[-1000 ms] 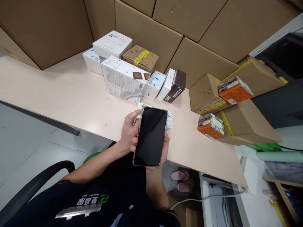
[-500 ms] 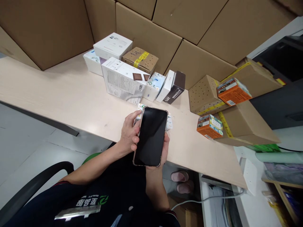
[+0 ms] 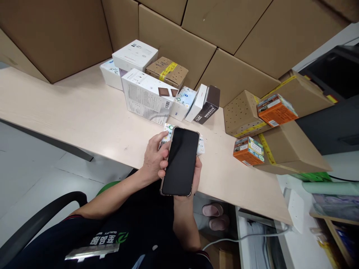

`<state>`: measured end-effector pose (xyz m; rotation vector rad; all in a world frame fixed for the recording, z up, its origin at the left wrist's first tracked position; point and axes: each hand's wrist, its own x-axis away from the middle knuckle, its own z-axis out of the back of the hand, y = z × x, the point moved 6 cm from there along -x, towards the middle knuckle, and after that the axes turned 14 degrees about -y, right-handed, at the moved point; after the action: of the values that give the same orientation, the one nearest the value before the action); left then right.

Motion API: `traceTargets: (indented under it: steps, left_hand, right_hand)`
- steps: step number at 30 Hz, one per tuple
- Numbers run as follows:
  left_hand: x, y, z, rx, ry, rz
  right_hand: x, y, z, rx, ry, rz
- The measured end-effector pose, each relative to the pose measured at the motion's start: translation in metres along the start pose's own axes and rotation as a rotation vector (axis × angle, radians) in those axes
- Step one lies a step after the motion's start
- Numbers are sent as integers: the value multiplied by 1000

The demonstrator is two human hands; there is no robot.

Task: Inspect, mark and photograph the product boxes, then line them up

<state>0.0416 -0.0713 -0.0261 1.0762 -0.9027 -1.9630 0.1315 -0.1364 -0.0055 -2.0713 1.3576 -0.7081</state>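
My right hand holds a smartphone from behind, its fingertips curling around the phone's left edge. The phone's screen is dark and its case has a clear, brownish rim. My left hand lies just left of the phone, with its fingers on the left end of a small white patterned box. That box is at the desk's front part, and the phone hides most of it.
Behind my hands stand a large white box, a brown carton with yellow tape and a dark brown box. On the right are orange boxes by taped cartons. Big cardboard boxes line the back of the desk.
The phone and my right hand have shifted slightly to the right. My left hand stays by the small white box, and the screen remains dark.
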Motion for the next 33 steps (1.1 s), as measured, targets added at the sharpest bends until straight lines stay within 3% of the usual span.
traceTargets:
  steps: [3, 6, 9, 12, 14, 16, 18, 19, 22, 27, 30, 33]
  left_hand:
    - [4, 15, 6, -119, 91, -20]
    - [5, 33, 8, -294, 108, -161]
    - [5, 42, 7, -419, 103, -249]
    - [4, 42, 6, -438, 112, -238]
    - [4, 41, 5, -427, 109, -231]
    - [4, 39, 3, -420, 109, -228]
    - [4, 38, 3, -419, 114, -224]
    - [5, 38, 3, -421, 115, -224]
    - [4, 36, 2, -423, 112, -224]
    - [4, 35, 2, -424, 96, -211]
    - [3, 36, 3, -420, 98, -211]
    - [3, 36, 4, -415, 104, -213]
  right_hand:
    - [1, -7, 0, -87, -7, 37]
    - [8, -15, 4, -99, 29, 70]
    - [24, -29, 14, -23, 117, 130]
    - [52, -58, 35, 132, 282, 323]
    - [79, -82, 55, 345, 483, 486]
    - [105, -103, 75, 702, 751, 535]
    - [120, -113, 91, 1135, 948, 419]
    - [121, -115, 98, 1325, 985, 341]
    - [116, -107, 119, 1658, 965, 194]
    - [101, -93, 132, 1852, 926, 27]
    - [95, -101, 118, 1878, 861, -15]
    - [83, -118, 85, 1796, 673, 89]
